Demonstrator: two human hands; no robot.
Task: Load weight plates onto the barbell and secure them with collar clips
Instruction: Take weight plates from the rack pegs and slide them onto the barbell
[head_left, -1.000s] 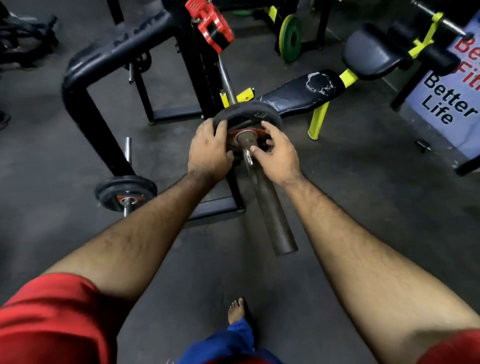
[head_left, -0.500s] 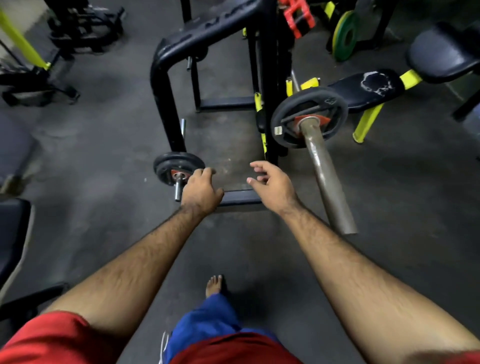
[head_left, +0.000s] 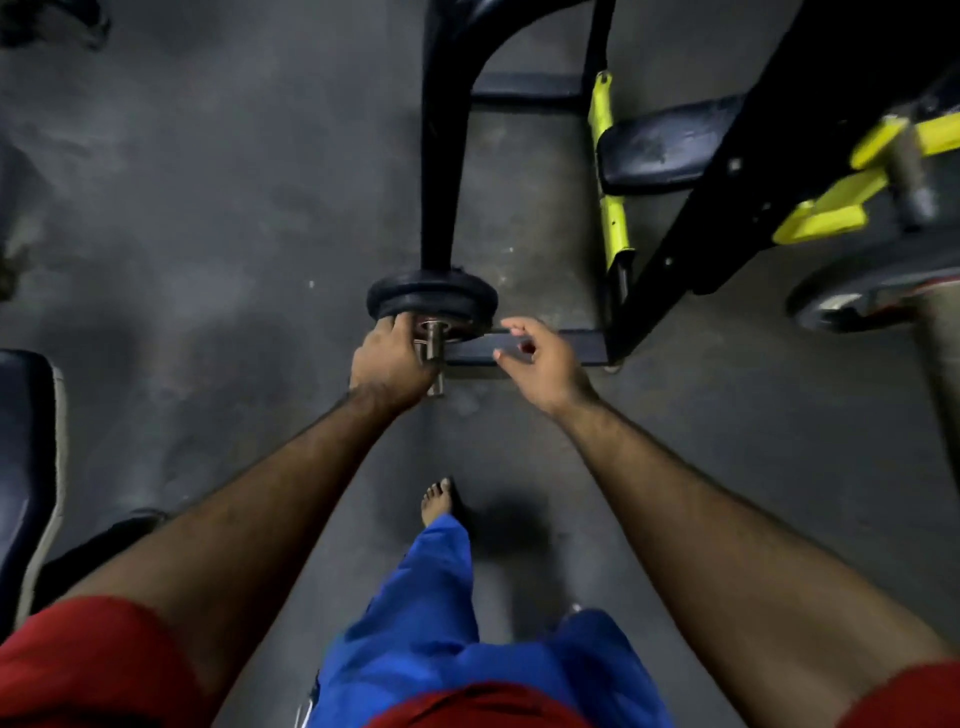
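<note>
Fingers of your left hand (head_left: 390, 358) hook the small plate (head_left: 432, 300); your right hand (head_left: 540, 364) hangs open, holding nothing. Pull one-handed and it could drop on your bare foot (head_left: 439, 500).

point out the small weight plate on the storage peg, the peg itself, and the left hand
weight plate (head_left: 431, 296), head view, top of rubber rim
peg (head_left: 432, 338), head view, steel shaft near the plate
left hand (head_left: 389, 364), head view, back of hand

Pretty clearly a gym I'm looking at: dark scuffed concrete floor (head_left: 208, 208), a black tubular steel rack frame (head_left: 441, 156) with yellow-green brackets (head_left: 608, 171), a dark padded bench (head_left: 665, 150), and round black weight plates (head_left: 431, 301) stored on a steel peg (head_left: 434, 343).
</note>
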